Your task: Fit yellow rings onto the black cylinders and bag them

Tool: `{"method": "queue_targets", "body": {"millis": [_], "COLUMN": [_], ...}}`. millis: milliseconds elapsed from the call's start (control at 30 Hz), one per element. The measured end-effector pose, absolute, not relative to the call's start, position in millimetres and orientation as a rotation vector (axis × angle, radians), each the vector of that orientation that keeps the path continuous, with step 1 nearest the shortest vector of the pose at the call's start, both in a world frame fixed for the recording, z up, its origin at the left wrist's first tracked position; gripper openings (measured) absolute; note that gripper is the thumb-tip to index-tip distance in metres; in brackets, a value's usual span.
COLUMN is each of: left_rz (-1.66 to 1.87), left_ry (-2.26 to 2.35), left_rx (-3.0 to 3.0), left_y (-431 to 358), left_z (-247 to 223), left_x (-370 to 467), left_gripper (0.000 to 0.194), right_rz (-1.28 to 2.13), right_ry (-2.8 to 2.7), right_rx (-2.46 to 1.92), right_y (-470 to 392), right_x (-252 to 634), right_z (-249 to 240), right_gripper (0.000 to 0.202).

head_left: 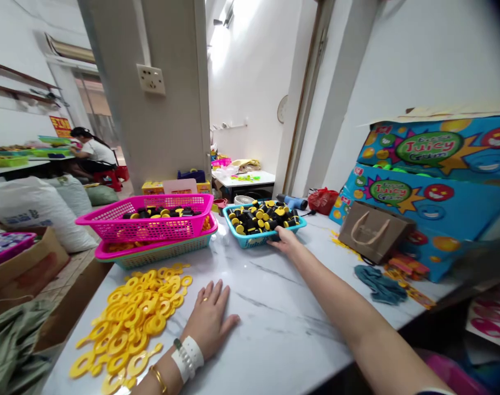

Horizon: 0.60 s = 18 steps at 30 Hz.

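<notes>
My left hand (pixel 211 315) lies flat on the marbled white table, fingers spread and holding nothing. Just left of it spreads a heap of yellow plastic ring pieces (pixel 141 307) with short stems. My right hand (pixel 285 241) reaches far forward and grips the near right corner of a blue plastic basket (pixel 250 240). Small black cylinders with yellow ends (pixel 260 216) fill that basket. Some of my right fingers are hard to make out against its side.
A pink basket (pixel 184 225) of similar black and yellow parts sits stacked on other baskets at the left. On the right are a paper bag (pixel 369 233), a blue-green cloth (pixel 379 282) and a large blue carton (pixel 439 214). A person (pixel 94 153) sits far left.
</notes>
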<state>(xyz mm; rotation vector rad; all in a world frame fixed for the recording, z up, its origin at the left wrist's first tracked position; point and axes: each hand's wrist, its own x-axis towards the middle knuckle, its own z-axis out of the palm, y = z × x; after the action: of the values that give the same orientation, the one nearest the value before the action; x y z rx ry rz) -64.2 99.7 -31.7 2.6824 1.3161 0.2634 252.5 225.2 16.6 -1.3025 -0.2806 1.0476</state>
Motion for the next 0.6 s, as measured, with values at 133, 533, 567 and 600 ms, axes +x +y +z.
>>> {"method": "queue_targets", "body": {"millis": [133,533,567,600], "left_rz": [0.253,0.214,0.211,0.209], "left_ry": [1.327,1.320,1.322,1.324], "left_rx": [2.706,2.723,2.727,2.732], "left_y": [99,99,99,100], "left_z": [-30,-31,-31,-31], "left_x": [-61,-63,-63,-62], "left_gripper": [0.066,0.068,0.068,0.068], "right_rz": [1.028,1.083,1.086,1.085], "right_ry": [-0.267,-0.263,-0.258,-0.249], "right_rx": [-1.249,-1.114,-1.109,-1.105], "right_y": [231,273,274,276], "right_x": [251,212,213,214], "right_z": [14,13,14,15], "right_gripper": [0.026,0.030,0.030,0.031]}}
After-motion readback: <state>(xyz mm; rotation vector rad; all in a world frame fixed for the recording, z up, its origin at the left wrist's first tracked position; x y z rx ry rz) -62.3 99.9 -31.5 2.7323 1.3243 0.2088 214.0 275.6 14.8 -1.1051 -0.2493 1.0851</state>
